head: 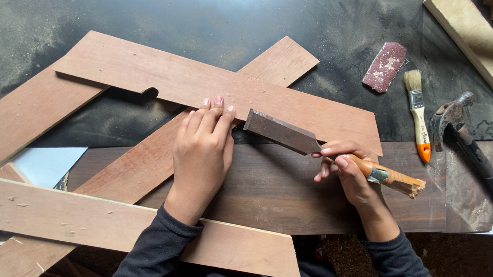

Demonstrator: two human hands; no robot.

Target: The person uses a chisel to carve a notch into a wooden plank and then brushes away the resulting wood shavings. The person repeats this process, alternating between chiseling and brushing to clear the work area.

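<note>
Right hand gripped the chisel by its wooden handle, blade tip at the board edge. Left hand pressed that board, fingers curled, seemingly holding nothing. Hammer lay nearby on the tabletop.

Hidden and cut-off parts

Chisel handle middle hidden inside right hand; long plank runs off left edge; pale beam cut at right edge; hammer handle end lost lower right.
</note>
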